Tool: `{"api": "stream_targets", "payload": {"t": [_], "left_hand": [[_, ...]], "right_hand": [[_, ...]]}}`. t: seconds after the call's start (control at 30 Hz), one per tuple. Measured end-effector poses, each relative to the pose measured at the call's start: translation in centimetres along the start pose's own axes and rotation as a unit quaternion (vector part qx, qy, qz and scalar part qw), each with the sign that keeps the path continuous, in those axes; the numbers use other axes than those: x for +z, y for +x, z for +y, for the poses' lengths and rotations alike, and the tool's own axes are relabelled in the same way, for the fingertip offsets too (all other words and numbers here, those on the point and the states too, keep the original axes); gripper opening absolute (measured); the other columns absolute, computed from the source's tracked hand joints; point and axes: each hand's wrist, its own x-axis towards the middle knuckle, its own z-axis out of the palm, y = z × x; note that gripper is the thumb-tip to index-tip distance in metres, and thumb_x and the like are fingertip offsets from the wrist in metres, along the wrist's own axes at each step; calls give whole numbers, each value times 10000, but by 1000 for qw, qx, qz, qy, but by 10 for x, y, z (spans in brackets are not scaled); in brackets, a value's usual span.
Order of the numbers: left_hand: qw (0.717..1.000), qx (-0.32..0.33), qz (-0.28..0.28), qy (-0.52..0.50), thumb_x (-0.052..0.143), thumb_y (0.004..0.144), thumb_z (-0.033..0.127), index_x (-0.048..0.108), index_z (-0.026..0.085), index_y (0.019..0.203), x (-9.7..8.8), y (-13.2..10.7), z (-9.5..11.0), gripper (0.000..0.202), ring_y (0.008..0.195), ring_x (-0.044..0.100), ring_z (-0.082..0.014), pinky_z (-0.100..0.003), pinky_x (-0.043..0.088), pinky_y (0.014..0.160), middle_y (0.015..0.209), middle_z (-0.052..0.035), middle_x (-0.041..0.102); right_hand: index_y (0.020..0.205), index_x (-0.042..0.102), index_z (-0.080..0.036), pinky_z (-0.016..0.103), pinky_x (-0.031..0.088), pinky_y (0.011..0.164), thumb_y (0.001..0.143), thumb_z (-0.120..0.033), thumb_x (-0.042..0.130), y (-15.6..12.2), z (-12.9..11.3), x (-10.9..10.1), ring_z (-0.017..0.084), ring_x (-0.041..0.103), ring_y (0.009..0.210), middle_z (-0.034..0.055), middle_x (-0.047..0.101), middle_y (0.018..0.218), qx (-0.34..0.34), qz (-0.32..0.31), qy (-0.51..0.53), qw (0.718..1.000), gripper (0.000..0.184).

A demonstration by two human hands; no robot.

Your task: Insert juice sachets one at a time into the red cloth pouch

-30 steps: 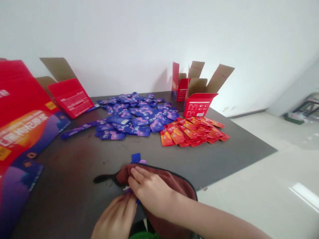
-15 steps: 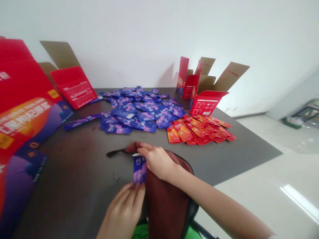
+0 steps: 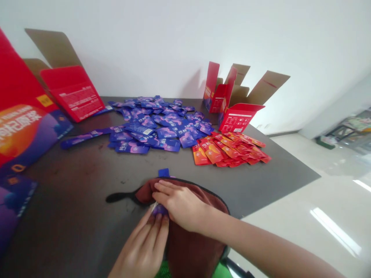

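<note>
My left hand [image 3: 145, 241] is closed on a small blue-purple sachet [image 3: 160, 209], most of it covered by the fingers. A pale strip shows along its upper edge. Right beside it, my right hand [image 3: 181, 204] lies across a brown cloth item [image 3: 193, 251] with black edging and a black loop, its fingers closed over the cloth's left edge near the sachet. Whether the right fingertips also touch the sachet I cannot tell. A piece of another blue sachet [image 3: 164, 172] sticks out beyond the cloth's far edge.
On the grey table [image 3: 87, 173] lie a heap of blue-purple sachets [image 3: 162, 127] and a smaller pile of red-orange sachets [image 3: 228, 148]. Red open cartons [image 3: 240, 116] stand at the back right; an open carton [image 3: 77, 90] and a large red-purple box [image 3: 20, 127] are at left.
My hands have come closer together, and the sachet is now mostly covered. The cloth's left end and loop have shifted left and nearer. A blue sachet piece now shows beyond the cloth.
</note>
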Motion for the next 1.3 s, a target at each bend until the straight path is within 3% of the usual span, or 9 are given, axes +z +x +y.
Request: {"api": "stream_targets", "payload": {"t": [0.27,0.47,0.6,0.73,0.87,1.0,1.1,1.2,1.3], "left_hand": [[998,-46,-17,-40,279,695,-5,677,144,858,-2,9,-1,455,809,649,-174,-243,541,758,870,-80,701],[996,-77,-29,-45,280,659,-36,660,118,799,0,15,6,433,732,651,-187,-297,553,731,784,-101,697],[996,-74,-33,-31,304,672,-43,646,95,798,3,19,8,390,717,638,-177,-303,536,758,745,-93,684],[998,-41,-36,-38,313,690,-33,636,93,870,9,18,4,391,777,629,-178,-297,517,781,816,-91,681],[999,-22,-6,-43,280,726,-21,619,68,942,16,16,2,411,854,621,-189,-290,493,814,924,-113,676],[990,-104,19,-93,257,745,-27,640,91,870,15,22,7,420,756,633,-174,-295,519,752,866,-111,689],[985,-130,-16,-111,287,707,-50,652,101,843,8,28,10,419,714,640,-180,-308,544,696,830,-111,694],[983,-147,-52,-97,328,662,-69,656,88,821,3,33,13,396,684,643,-189,-323,553,676,804,-133,691],[984,-142,-70,-78,361,632,-79,654,78,806,0,36,18,375,671,640,-187,-315,549,683,767,-133,685]], "right_hand": [[1056,555,-136,275,412,935,786,-43,399,38,36,-1,173,527,1090,75,572,1151,59,8,12,998,326],[1142,509,-148,242,333,1019,806,-39,355,1,2,-34,138,412,1218,71,458,1307,126,157,33,979,386],[1075,539,-129,229,336,1017,845,-109,388,-20,-21,-29,144,424,1205,79,509,1244,64,78,31,994,276],[991,560,-101,240,329,1022,857,-152,395,-16,-14,-7,168,433,1195,114,523,1209,35,11,5,999,218],[1042,550,-100,240,289,1044,835,-150,428,-2,8,1,171,405,1220,122,492,1250,23,14,2,1000,246],[1056,554,-112,260,365,980,797,-77,413,24,38,0,172,476,1150,104,545,1179,55,9,5,998,297],[1007,569,-134,289,432,896,775,-42,399,38,51,-8,182,549,1050,86,598,1086,103,11,4,995,303],[1042,544,-145,282,418,921,789,-31,365,30,40,-23,172,510,1115,88,549,1188,132,64,13,989,330],[1115,510,-154,238,347,1000,805,-47,380,1,13,-31,143,419,1211,75,460,1302,100,102,39,989,353]]}}
